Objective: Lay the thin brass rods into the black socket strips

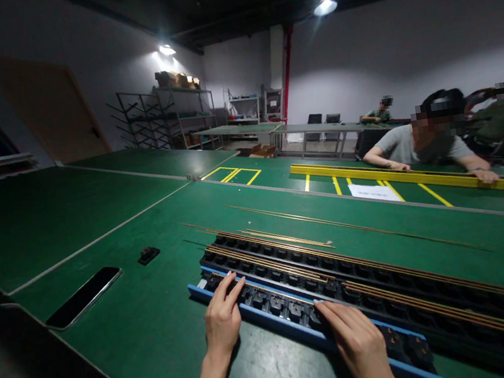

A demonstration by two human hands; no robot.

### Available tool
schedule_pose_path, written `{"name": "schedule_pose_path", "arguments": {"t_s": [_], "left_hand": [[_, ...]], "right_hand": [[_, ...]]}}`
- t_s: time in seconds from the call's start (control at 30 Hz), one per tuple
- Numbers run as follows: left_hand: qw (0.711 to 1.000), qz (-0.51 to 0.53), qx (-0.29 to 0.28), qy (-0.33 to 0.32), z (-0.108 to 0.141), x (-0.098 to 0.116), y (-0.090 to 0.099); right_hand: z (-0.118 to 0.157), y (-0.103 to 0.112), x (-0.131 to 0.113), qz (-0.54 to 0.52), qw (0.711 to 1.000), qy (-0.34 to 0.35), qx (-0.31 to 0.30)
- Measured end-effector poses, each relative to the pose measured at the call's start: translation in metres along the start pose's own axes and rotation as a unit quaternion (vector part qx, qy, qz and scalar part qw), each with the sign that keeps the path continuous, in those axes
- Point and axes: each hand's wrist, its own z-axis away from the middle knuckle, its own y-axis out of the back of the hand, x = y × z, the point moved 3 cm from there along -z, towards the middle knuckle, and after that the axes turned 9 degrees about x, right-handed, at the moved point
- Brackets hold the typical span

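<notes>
A blue channel [270, 321] lies in front of me, with a row of black socket modules [276, 303] inside it. Along the top of the row runs a thin brass strip [271, 291]. My left hand [223, 315] has its fingertips closed on the strip near the channel's left end. Farther right, my right hand [358, 340] grips the same strip with fingers together; its thumb is mostly hidden. Just beyond the channel are rows of black modules [261, 251], with several long brass strips [402, 293] lying over them.
A phone [84, 298] and a small black part [149, 255] lie on the green table [170, 338] to the left. Loose brass strips [355, 227] lie farther back. Across the table, a person [422, 134] handles a long yellow rail [400, 175] near a white paper [373, 192].
</notes>
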Motion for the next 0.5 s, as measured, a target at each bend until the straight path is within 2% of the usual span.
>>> {"name": "schedule_pose_path", "arguments": {"t_s": [0.2, 0.5], "left_hand": [[1.0, -0.022, -0.006, -0.005, -0.001, 0.005, 0.0], [0.998, -0.038, -0.022, -0.05, 0.002, 0.013, -0.002]], "right_hand": [[0.002, -0.001, -0.001, -0.002, 1.0, -0.025, 0.004], [0.005, -0.003, -0.002, -0.014, 0.999, -0.043, -0.005]]}}
